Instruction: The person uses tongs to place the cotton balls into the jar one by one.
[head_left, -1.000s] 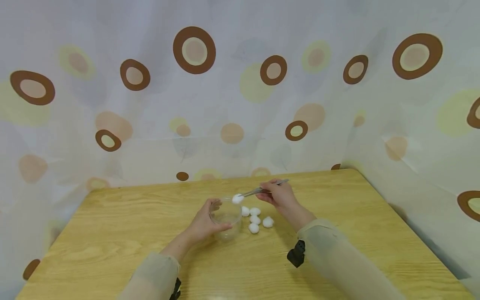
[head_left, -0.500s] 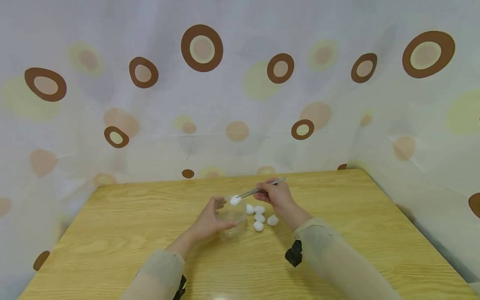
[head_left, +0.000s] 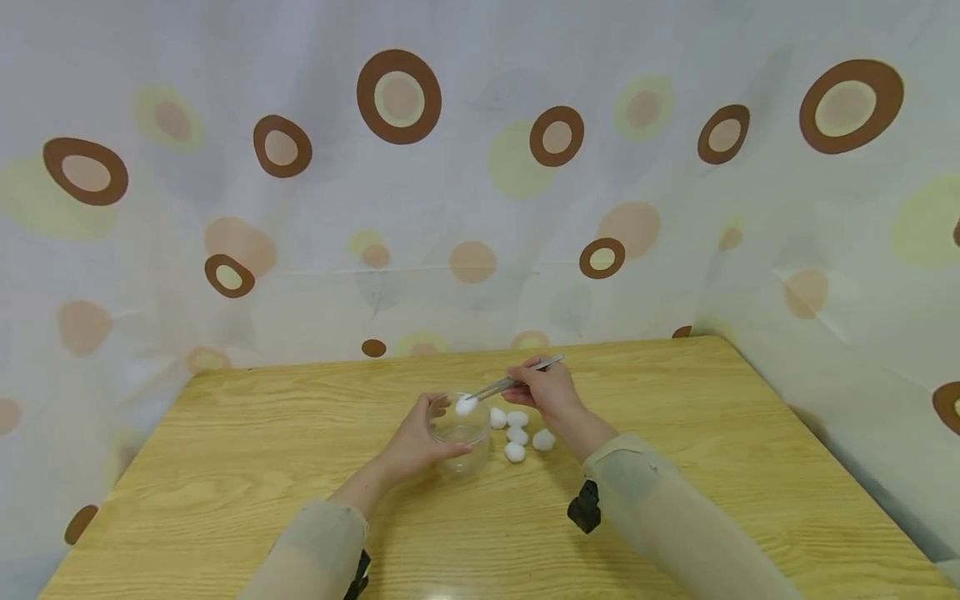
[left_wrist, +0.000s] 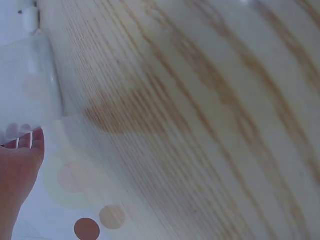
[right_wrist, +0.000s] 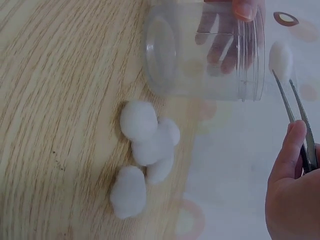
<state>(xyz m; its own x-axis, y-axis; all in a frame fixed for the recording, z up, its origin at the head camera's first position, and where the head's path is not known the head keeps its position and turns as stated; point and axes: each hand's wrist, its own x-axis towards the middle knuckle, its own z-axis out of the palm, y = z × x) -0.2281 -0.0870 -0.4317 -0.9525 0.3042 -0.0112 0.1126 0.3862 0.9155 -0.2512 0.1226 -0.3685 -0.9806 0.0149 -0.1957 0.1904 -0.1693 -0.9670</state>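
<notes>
A clear, open-topped plastic jar (head_left: 461,457) stands on the wooden table, its inside see-through with nothing visible in it. My left hand (head_left: 415,446) grips the jar round its upper part, thumb in front and fingers behind. Metal tweezers (head_left: 495,387) are pinched in my right hand (head_left: 551,393). Their tips hold a white cotton ball (right_wrist: 281,61), which the right wrist view shows just outside the jar's rim, over the mouth. Right of the jar lie several loose cotton balls (right_wrist: 138,121), some touching each other. The left wrist view catches only part of the jar (left_wrist: 30,85) and fingers.
The wood-grain table (head_left: 247,467) runs back to a hanging cloth (head_left: 480,208) printed with brown and pale circles. More of this cloth borders the right side. A black wrist strap piece (head_left: 585,507) hangs below the right sleeve.
My right hand has moved slightly left and down relative to the jar, carrying the cotton ball from the rim's right side over its mouth. The left hand keeps its grip. The head view has shifted slightly.
</notes>
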